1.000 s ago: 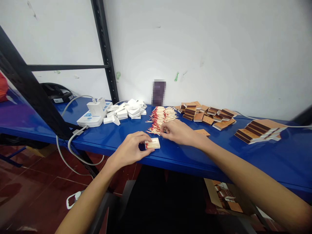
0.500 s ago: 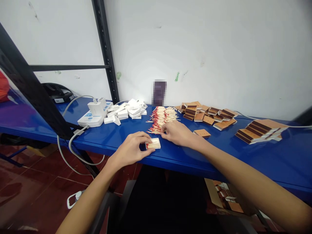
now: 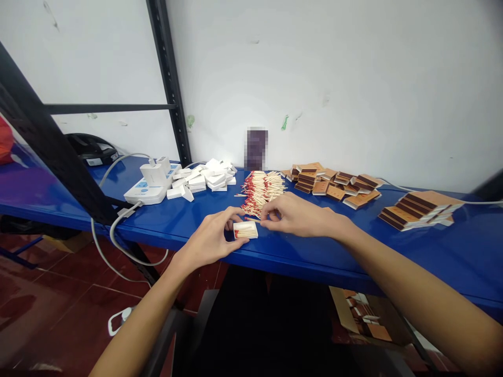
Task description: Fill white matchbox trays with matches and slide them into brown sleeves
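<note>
My left hand grips a small white matchbox tray partly filled with red-tipped matches, near the front edge of the blue shelf. My right hand is pinched on a few matches just above the tray's right end. Behind both hands lies a loose pile of matches. A heap of empty white trays sits to the left of the pile. Brown matchbox sleeves are spread to its right.
A white power strip with a plugged adapter and grey cable lies at the left. Black rack posts rise at the left. Stacked brown boxes sit at the far right. A carton of boxes stands under the shelf.
My right hand has left the match pile and come over the tray with a few matches pinched. My left hand's fingers have opened slightly around the tray.
</note>
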A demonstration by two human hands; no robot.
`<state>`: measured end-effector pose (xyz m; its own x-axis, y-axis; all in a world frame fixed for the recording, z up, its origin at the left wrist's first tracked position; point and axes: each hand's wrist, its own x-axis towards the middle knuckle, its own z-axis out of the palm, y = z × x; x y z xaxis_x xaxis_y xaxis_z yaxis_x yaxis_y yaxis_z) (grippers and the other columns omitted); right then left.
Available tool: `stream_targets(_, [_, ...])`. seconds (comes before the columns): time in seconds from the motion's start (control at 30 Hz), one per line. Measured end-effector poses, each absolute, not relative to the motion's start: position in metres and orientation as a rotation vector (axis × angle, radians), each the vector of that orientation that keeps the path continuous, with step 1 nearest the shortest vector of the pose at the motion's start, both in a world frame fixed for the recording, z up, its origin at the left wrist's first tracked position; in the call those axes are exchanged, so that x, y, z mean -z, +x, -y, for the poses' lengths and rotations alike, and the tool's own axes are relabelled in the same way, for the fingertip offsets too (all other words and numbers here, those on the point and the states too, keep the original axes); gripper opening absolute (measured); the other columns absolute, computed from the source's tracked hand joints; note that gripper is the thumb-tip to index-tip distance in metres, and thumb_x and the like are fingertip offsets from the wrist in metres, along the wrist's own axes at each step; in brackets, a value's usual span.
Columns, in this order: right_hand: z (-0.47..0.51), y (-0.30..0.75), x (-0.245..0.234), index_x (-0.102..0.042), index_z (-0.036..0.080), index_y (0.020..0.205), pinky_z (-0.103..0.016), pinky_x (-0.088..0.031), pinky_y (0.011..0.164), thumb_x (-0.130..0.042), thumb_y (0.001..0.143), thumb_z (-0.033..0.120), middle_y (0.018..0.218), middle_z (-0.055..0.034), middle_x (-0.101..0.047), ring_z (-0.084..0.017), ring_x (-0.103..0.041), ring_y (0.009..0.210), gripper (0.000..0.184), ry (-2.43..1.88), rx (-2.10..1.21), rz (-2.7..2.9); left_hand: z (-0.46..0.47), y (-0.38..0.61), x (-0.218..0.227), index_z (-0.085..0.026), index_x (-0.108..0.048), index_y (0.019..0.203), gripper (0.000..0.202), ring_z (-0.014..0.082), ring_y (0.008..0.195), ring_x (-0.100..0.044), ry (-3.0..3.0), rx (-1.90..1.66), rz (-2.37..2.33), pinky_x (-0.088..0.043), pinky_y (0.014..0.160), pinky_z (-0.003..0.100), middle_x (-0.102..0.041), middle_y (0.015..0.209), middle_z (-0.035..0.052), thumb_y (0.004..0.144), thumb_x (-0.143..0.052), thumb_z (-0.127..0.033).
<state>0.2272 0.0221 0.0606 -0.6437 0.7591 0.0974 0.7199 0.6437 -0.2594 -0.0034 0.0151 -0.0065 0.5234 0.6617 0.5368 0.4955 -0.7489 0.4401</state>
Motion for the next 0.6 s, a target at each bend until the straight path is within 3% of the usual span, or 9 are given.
stream_targets(0.43, [-0.018,0.193,-0.076,-0.070,0.019,0.081,-0.026,-0.028,0.054,-0.063,0.078,0.026,0.069,-0.0025,-0.066,-0.013,-0.049,0.058,0.011,-1.367,-0.150,2.901,-0.015,-0.003,0.004,-0.017,-0.068,0.095,0.015,0.0168,0.083,-0.065,2.657,-1.023,-0.895,-0.050,0.077,0.029,-0.071,0.095,0.0040,0.084,-0.070,-0.028])
stream_targets(0.6, [-0.022,0.186,-0.078,-0.069,0.017,0.070,-0.027,-0.027,0.052,-0.062,0.077,0.025,0.060,-0.0034,-0.062,-0.013,-0.048,0.052,0.012,-1.373,-0.120,2.972,-0.016,-0.003,0.004,-0.018,-0.071,0.093,0.013,0.0180,0.089,-0.068,2.644,-1.027,-0.896,-0.052,0.081,0.030,-0.073,0.100,0.0042,0.084,-0.071,-0.027])
